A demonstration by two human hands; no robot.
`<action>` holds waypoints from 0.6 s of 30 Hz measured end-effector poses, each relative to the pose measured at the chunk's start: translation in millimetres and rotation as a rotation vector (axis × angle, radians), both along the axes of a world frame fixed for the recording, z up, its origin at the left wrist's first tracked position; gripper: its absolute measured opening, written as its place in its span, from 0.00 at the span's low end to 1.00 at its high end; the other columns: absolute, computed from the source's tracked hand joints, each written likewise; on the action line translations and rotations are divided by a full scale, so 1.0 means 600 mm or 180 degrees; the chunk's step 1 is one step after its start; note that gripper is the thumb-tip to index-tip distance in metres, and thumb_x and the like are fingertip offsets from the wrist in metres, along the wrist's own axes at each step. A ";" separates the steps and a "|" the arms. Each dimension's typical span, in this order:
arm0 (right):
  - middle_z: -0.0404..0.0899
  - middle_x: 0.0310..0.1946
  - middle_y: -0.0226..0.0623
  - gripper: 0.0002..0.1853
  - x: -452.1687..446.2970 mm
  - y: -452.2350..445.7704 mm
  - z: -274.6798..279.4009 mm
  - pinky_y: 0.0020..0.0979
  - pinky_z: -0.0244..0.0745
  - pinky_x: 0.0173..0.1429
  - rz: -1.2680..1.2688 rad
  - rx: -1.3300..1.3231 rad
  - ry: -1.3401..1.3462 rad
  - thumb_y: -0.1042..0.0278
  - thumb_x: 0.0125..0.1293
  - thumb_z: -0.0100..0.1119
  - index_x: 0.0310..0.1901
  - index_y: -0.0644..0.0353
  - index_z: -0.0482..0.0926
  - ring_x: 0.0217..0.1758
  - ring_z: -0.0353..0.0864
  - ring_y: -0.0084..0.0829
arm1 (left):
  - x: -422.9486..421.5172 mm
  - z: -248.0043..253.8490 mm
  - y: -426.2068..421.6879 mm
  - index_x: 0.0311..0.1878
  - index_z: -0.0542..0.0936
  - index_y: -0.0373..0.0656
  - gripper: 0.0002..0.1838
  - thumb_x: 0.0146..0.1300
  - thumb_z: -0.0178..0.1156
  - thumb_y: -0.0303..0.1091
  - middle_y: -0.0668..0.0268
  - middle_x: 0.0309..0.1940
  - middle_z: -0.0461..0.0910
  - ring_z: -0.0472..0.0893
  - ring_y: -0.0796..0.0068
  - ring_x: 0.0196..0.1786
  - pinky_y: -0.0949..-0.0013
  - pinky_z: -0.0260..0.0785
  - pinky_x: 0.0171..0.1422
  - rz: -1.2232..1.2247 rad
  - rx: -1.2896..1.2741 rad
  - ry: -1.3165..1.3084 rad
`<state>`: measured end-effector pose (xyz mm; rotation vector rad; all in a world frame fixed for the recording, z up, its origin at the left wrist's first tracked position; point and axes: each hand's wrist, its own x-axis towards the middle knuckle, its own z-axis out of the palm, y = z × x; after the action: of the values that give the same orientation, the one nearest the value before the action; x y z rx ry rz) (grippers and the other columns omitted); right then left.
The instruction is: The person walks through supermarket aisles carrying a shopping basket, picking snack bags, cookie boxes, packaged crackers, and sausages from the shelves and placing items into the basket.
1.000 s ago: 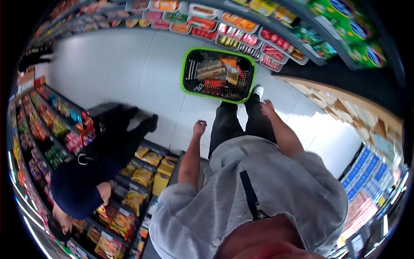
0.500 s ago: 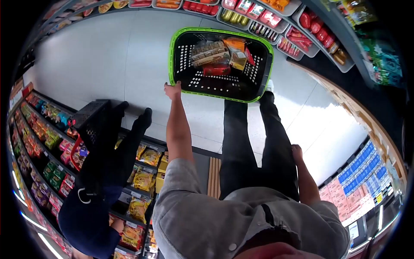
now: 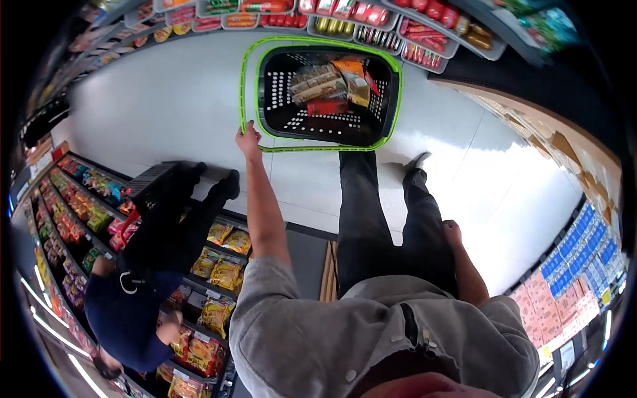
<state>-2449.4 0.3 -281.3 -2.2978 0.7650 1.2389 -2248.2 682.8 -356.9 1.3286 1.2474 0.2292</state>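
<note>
My left hand (image 3: 249,141) is closed around the left corner of the green handle (image 3: 243,86) of a black shopping basket (image 3: 285,129). The handle stands off from the rim on the left side. Inside the basket lie a clear pack of brown snacks (image 3: 318,84), a red packet (image 3: 327,107), an orange bag (image 3: 349,67) and a yellow box (image 3: 359,91). My right hand (image 3: 452,232) hangs beside my right thigh, fingers curled, with nothing visible in it.
At the left a person in dark clothes (image 3: 126,318) stands with another black basket (image 3: 156,182), facing shelves of packaged snacks (image 3: 215,315). Trays of red and gold packs (image 3: 371,13) line the far shelf. Blue and pink cartons (image 3: 564,265) are stacked at the right.
The basket has shifted left in view, and its handle has come away from the rim toward my left hand. My right foot has moved apart from the basket. The other person's arms have moved.
</note>
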 end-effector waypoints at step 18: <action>0.79 0.35 0.35 0.15 -0.014 -0.269 0.119 0.28 0.71 0.27 -0.1538 0.1482 -0.0897 0.60 0.61 0.54 0.46 0.59 0.74 0.30 0.79 0.29 | -0.199 0.396 -0.735 0.23 0.78 0.37 0.14 0.54 0.62 0.40 0.66 0.16 0.76 0.75 0.74 0.19 0.66 0.66 0.25 -0.2861 0.0048 0.0174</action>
<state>-2458.0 -160.9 -209.9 -1.7231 0.7698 0.7546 -2367.8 241.9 -119.2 1.7803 0.5900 -0.4357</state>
